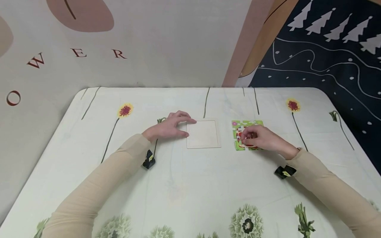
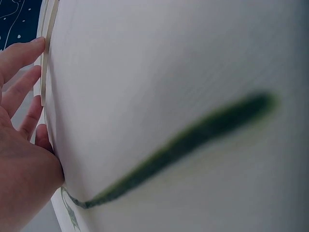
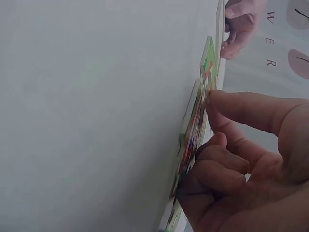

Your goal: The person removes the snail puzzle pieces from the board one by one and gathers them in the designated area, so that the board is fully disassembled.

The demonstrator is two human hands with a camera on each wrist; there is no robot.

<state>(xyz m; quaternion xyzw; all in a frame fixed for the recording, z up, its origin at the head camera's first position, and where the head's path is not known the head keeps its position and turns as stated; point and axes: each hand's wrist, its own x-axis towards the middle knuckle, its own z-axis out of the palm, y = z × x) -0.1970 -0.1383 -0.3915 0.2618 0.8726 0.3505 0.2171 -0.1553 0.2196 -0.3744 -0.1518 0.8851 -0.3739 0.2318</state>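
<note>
A wooden puzzle tray (image 1: 203, 134) with a thin raised rim lies bare on the table in the head view. My left hand (image 1: 174, 125) rests at its left side, fingers spread, fingertips right at the rim. In the left wrist view, those fingers (image 2: 21, 96) touch the tray's edge (image 2: 44, 72). To the right lies a group of colourful puzzle pieces (image 1: 238, 124), green with red and white. My right hand (image 1: 262, 138) hovers over them and hides part. Its thumb and index finger pinch a green and red puzzle piece (image 3: 208, 60), which stands raised above the others in the right wrist view.
A white cloth printed with flowers (image 1: 125, 110) and stems covers the table. A pale wall hanging with letters (image 1: 119, 54) rises behind it, and a dark one with white trees (image 1: 336, 31) hangs at the right. A black wrist camera (image 1: 148, 160) sits on each sleeve.
</note>
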